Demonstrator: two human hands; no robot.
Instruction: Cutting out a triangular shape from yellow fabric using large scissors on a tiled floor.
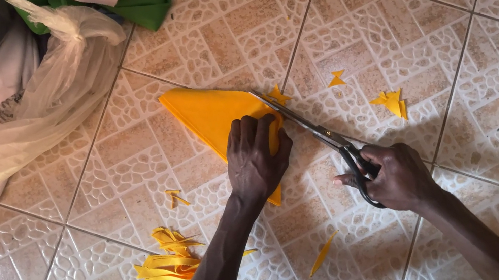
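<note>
The left hand (257, 156) presses flat, fingers spread, on folded yellow fabric (207, 114); the right hand (393, 176) grips scissors (312, 129) cutting its edge.

Left hand (257, 158) lying on the folded cloth (211, 116) on the tiled floor (419, 14), scissors (321, 137) in right hand (396, 177) lying along the cloth's right edge, offcut strips (168, 277) lying nearer left, plastic bag (19, 112) sitting far left.

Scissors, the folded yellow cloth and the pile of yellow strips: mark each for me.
scissors (320, 132): head view, on the blades near the pivot.
folded yellow cloth (204, 114): head view, on its bare upper part, above the left hand.
pile of yellow strips (164, 278): head view, on the heap's middle.
</note>
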